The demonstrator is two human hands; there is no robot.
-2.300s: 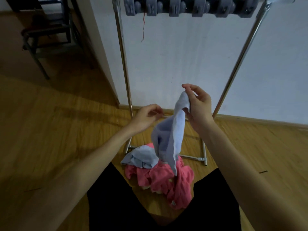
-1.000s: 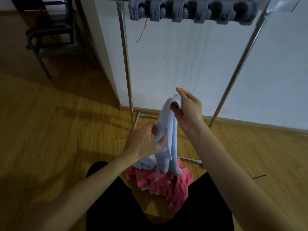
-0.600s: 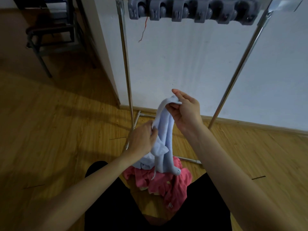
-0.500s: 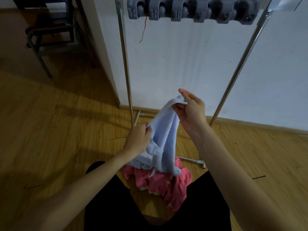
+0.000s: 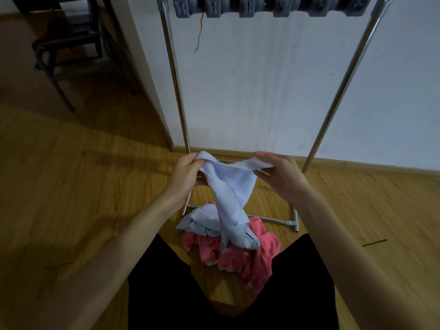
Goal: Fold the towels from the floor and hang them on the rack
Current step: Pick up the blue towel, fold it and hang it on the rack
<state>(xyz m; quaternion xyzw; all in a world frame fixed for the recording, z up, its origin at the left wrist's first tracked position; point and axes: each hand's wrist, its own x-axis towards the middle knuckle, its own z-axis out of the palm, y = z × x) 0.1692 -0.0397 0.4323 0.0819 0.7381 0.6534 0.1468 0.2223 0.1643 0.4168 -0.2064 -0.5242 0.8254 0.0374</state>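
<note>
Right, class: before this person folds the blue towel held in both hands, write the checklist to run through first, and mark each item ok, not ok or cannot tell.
1. Left hand grips one end of the light blue towel: ok.
2. Right hand pinches the other end: ok.
3. Towel spread flat: not ok, it hangs twisted.
4. Towel clear of the floor pile: cannot tell, its tail overlaps the pile.
5. Rack within view ahead: ok.
6. Free clip on top: cannot tell.
</note>
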